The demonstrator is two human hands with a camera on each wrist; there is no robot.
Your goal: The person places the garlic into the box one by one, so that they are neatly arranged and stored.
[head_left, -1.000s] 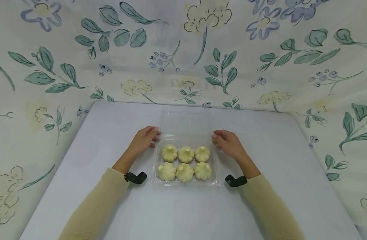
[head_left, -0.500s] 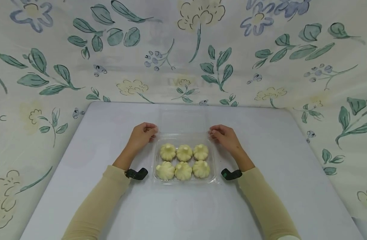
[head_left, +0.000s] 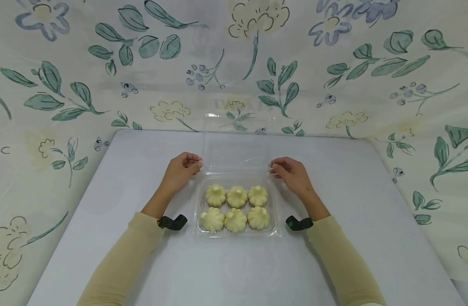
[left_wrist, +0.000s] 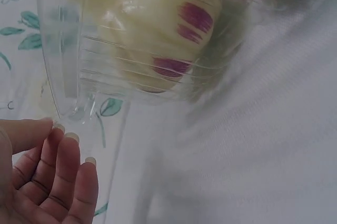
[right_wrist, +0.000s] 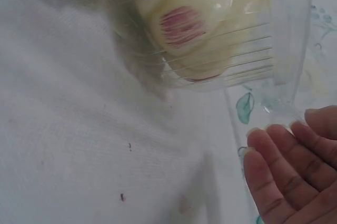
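Observation:
A clear plastic clamshell container (head_left: pixel 237 235) sits mid-table, holding several pale garlic bulbs (head_left: pixel 235 219) in two rows. Its hinged lid (head_left: pixel 237 148) is tilted up at the back, the far edge overlapping the wall cloth in the head view. My left hand (head_left: pixel 181 172) pinches the lid's left edge near the hinge between thumb and fingertips. On the opposite side my right hand (head_left: pixel 292 175) pinches the right edge the same way. Purple patches show on a garlic bulb (left_wrist: pixel 158 34) through the ribbed side in the left wrist view, and on a bulb (right_wrist: pixel 189 29) in the right wrist view.
The container stands on a white-topped table (head_left: pixel 234 272). A floral cloth (head_left: pixel 218 51) hangs behind the table and along both sides. Black wrist cameras sit on the left wrist (head_left: pixel 172 222) and right wrist (head_left: pixel 299 223).
The lid has swung up from lying back flat; its far edge now reaches above the table's back edge. Both hands have moved from beside the hinge onto the lid's edges and risen slightly.

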